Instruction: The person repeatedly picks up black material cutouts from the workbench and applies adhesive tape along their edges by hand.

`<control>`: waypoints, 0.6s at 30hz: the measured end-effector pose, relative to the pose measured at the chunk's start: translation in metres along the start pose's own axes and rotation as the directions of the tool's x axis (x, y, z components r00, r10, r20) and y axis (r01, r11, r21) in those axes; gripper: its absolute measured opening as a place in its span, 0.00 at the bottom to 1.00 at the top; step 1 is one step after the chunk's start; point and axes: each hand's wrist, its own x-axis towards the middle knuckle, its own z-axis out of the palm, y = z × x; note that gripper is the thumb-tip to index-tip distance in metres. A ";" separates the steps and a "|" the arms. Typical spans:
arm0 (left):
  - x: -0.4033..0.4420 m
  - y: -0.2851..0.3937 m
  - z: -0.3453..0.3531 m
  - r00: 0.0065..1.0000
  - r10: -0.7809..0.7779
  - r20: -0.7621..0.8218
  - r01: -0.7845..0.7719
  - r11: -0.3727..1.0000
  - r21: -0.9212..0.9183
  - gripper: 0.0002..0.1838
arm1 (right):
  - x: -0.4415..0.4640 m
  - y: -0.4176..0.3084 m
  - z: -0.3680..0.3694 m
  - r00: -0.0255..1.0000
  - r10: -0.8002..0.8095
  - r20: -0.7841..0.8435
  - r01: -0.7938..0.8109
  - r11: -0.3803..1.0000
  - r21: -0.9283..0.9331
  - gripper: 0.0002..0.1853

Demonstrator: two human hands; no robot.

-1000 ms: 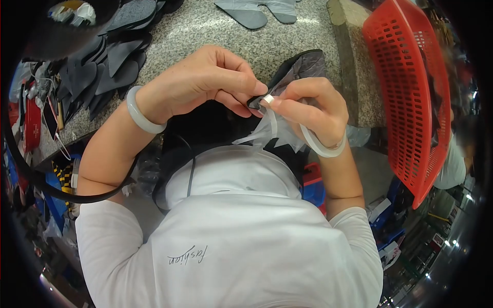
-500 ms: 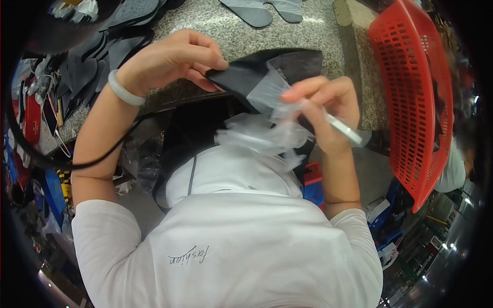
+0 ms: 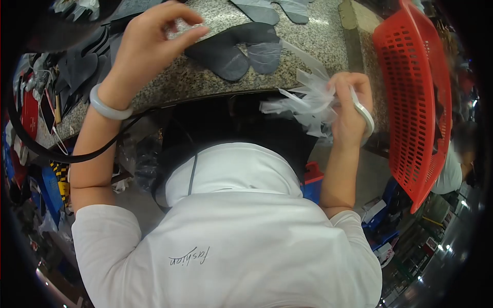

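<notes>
A black, two-lobed sheet piece (image 3: 218, 54) lies on the speckled stone table, with shiny clear film on part of its right half. My left hand (image 3: 159, 33) is raised just to its upper left, thumb and fingers apart, holding nothing. Off the table's front edge, my right hand (image 3: 352, 100) is closed around a bunch of clear plastic strips (image 3: 313, 102). One long strip from the bunch reaches up to the right end of the black piece. A white loop-shaped handle (image 3: 365, 115) also sits in my right hand; what tool it belongs to is hidden.
Similar dark pieces with film (image 3: 257, 10) lie at the back of the table (image 3: 328, 41). Stacked dark pieces (image 3: 84, 69) cover the left side, near a black cable (image 3: 77, 165). A red perforated basket (image 3: 411, 102) stands along the right edge.
My left hand has let go of the black piece and risen up-left. The piece now lies flat on the table. My right hand has moved right with the plastic strips.
</notes>
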 end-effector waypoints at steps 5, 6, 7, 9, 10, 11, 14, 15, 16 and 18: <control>0.020 0.018 0.050 0.833 0.551 -0.042 -0.543 0.830 0.129 0.12 | -0.001 0.001 0.018 0.997 0.065 0.037 -0.067 0.997 0.044 0.06; 0.020 0.017 0.054 0.834 0.550 -0.044 -0.542 0.831 0.125 0.12 | -0.004 -0.001 0.016 0.997 0.067 0.037 -0.069 0.997 0.039 0.06; 0.021 0.017 0.059 0.840 0.541 -0.044 -0.521 0.826 0.215 0.12 | -0.009 -0.003 0.014 0.993 0.094 0.077 -0.097 0.995 0.030 0.07; 0.026 0.027 0.055 0.828 0.560 -0.017 -0.527 0.788 0.317 0.10 | -0.024 -0.006 0.002 0.970 0.195 0.147 -0.201 0.979 0.023 0.08; 0.028 0.026 0.055 0.823 0.569 -0.013 -0.537 0.784 0.311 0.10 | -0.035 -0.006 -0.010 0.936 0.308 0.172 -0.308 0.951 -0.028 0.08; 0.028 0.023 0.055 0.858 0.512 -0.035 -0.478 0.822 0.308 0.10 | -0.046 -0.004 -0.025 0.872 0.447 0.201 -0.427 0.894 -0.135 0.09; 0.029 0.010 0.054 0.912 0.401 -0.084 -0.369 0.892 0.260 0.12 | -0.076 0.006 -0.055 0.708 0.690 0.148 -0.617 0.707 -0.345 0.10; 0.028 0.007 0.053 0.928 0.357 -0.102 -0.331 0.920 0.208 0.14 | -0.080 0.004 -0.057 0.687 0.718 0.110 -0.631 0.664 -0.401 0.11; 0.028 0.006 0.051 0.929 0.359 -0.094 -0.334 0.920 0.206 0.14 | -0.081 0.003 -0.056 0.685 0.721 0.107 -0.636 0.663 -0.395 0.11; 0.035 0.009 0.048 0.947 0.239 -0.215 -0.180 0.948 0.261 0.20 | -0.075 -0.010 -0.047 0.897 0.339 0.284 -0.109 0.791 -0.601 0.13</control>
